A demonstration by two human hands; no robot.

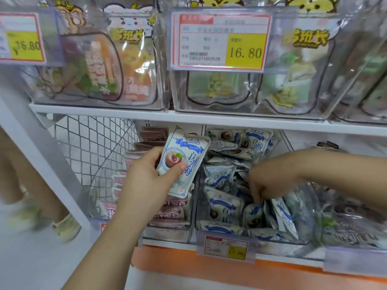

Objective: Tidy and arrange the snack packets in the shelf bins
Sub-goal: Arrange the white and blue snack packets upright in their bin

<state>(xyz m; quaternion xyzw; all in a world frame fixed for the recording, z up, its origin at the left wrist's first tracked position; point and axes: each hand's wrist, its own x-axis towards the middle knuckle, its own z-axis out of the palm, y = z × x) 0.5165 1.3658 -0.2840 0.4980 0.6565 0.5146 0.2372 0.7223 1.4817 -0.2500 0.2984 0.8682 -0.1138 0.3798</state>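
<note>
The clear middle bin [196,214] holds jumbled blue-and-white packets [224,206]. The right hand [266,181] reaches among them, grip unclear — best it parts a slot. The left hand [144,181] pinches one packet [184,162] above the bin's left wall — slot it upright, label forward.

Fingertips of the right hand [272,181] are hiding among packets [224,206] in the middle bin [197,214]. Left of that bin, the left hand [146,176] is covering part of the held packet [184,151]. Below it, a price tag [227,246] is blurring unreadably.

1 white-and-blue snack packet [182,162] upright, raised between 2 clear bins [193,222]: pink packets [167,214] stacked left, matching blue-white packets [224,206] jumbled right
</note>
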